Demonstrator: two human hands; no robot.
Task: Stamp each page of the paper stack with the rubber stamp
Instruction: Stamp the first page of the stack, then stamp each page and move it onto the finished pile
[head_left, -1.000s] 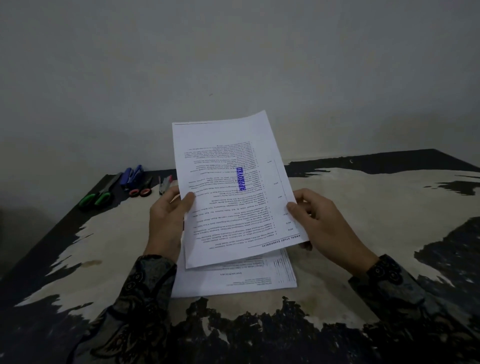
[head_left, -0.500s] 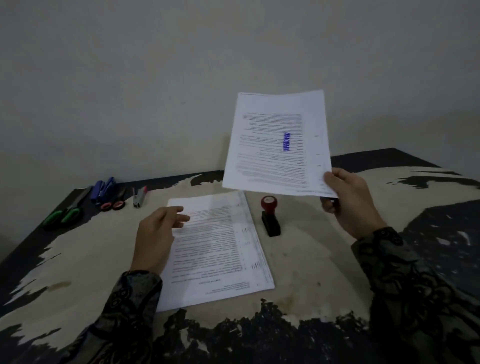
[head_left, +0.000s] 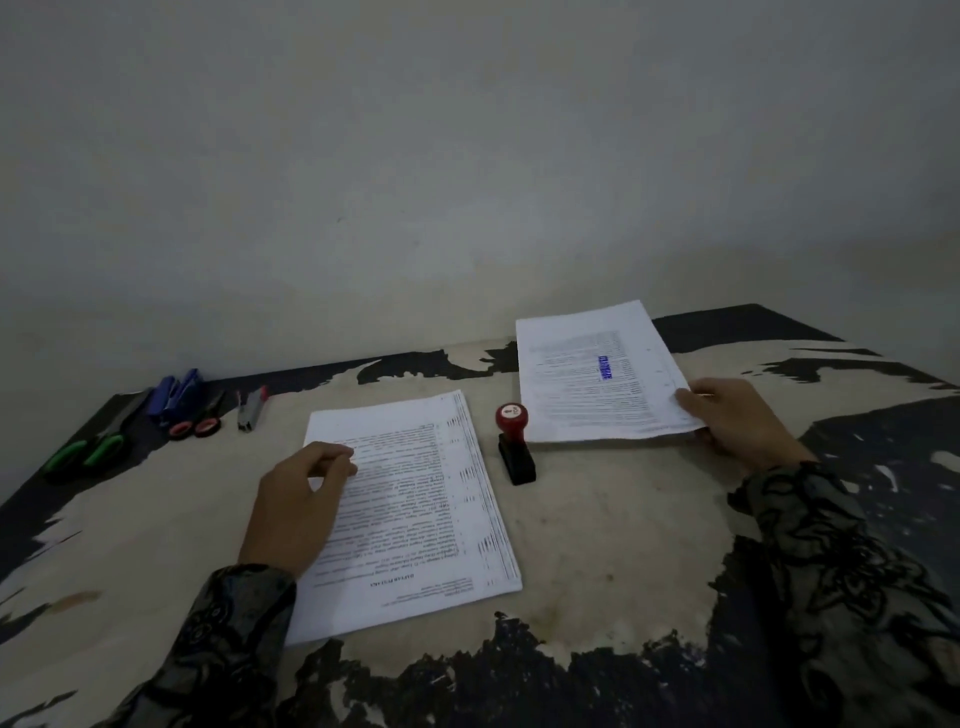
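Note:
A stack of printed paper (head_left: 431, 499) lies in the middle of the worn table (head_left: 597, 545). My left hand (head_left: 301, 499) rests on the stack's left side with its fingers loosely curled. Just right of the stack stands the rubber stamp (head_left: 514, 447), red knob on a black base, untouched. At the right rear, a stamped page (head_left: 592, 374) with a blue imprint lies low over the table. My right hand (head_left: 737, 421) pinches that page at its near right corner.
Along the table's left rear edge lie green-handled scissors (head_left: 88, 447), a blue stapler (head_left: 174, 397), red-handled scissors (head_left: 200, 421) and a small grey tool (head_left: 252, 408). A plain wall rises behind the table.
My right hand has carried the stamped page from in front of me up and across to the right, then down to the table. My left hand let go of it and settled on the stack.

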